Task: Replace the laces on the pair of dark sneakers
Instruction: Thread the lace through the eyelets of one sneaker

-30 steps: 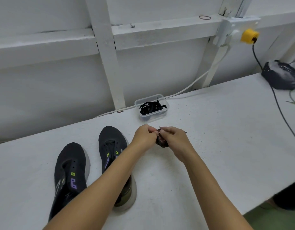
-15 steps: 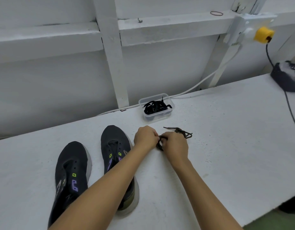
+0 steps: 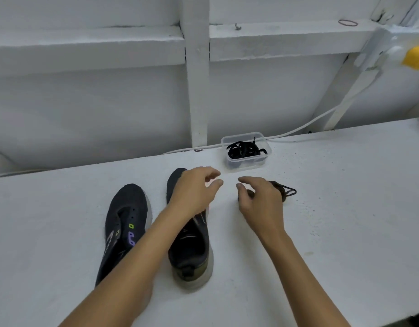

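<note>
Both hands hover just above the tabletop (image 3: 345, 208) holding nothing: the left hand (image 3: 194, 192) hangs with loosely curled fingers over the toe of the right-hand sneaker (image 3: 189, 246), and the right hand (image 3: 260, 199) is relaxed too, its fingers apart, just beside a bundled dark lace (image 3: 285, 192) lying on the surface behind its knuckles. The other sneaker (image 3: 124, 223) stands close alongside the first, and both show bare eyelets, so the step in hand looks like fetching a fresh lace. Those sit tangled in the clear plastic tub (image 3: 246, 161) near the wall, just beyond the hands. To do it well, pinch a single aglet and draw it out slowly, steadying the tub with the other hand so the tangle does not come out whole. Keep the bundled lace well apart from the new one, then bring one sneaker closer and start at the lowest eyelets.
</note>
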A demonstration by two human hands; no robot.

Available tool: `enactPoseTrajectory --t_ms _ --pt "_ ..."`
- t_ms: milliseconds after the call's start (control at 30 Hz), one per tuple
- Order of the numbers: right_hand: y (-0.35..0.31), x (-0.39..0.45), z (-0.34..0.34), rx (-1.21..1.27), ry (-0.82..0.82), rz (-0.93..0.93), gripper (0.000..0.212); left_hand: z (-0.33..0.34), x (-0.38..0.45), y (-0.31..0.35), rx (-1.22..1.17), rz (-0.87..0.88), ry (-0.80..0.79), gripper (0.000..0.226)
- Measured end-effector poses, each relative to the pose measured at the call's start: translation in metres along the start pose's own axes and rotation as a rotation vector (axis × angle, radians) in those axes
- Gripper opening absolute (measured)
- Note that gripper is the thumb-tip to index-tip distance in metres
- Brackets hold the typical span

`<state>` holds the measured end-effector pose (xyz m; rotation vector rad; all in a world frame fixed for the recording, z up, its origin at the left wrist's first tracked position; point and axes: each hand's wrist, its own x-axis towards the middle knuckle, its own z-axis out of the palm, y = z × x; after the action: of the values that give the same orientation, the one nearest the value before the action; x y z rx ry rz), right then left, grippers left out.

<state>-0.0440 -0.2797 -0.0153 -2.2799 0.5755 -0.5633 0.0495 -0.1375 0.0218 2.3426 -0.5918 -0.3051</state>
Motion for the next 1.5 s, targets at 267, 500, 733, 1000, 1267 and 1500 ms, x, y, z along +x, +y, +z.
enactPoseTrajectory --t_ms 267,500,733,1000,1267,1500 --pt "-0.026 -0.037 0.028 0.500 -0.401 0.232 0.035 -0.074 -0.110 -0.086 -0.245 -0.146 0.322 0.046" --pt "-0.030 -0.047 0.051 0.537 -0.478 0.260 0.036 -0.066 -0.148 -0.153 -0.612 -0.423 0.306 0.039" --pt "-0.033 -0.045 0.058 0.507 -0.514 0.273 0.049 -0.047 -0.150 -0.164 -0.702 -0.431 0.310 0.056" --pt "-0.037 -0.069 0.061 0.481 -0.482 0.275 0.048 -0.036 -0.147 -0.158 -0.683 -0.378 0.294 0.056" --pt "-0.032 -0.079 0.054 0.434 -0.458 0.240 0.049 -0.026 -0.149 -0.155 -0.630 -0.327 0.319 0.053" --pt "-0.024 -0.033 0.036 0.248 -0.396 0.151 0.029 -0.042 -0.145 -0.185 -0.193 -0.247 0.428 0.032"
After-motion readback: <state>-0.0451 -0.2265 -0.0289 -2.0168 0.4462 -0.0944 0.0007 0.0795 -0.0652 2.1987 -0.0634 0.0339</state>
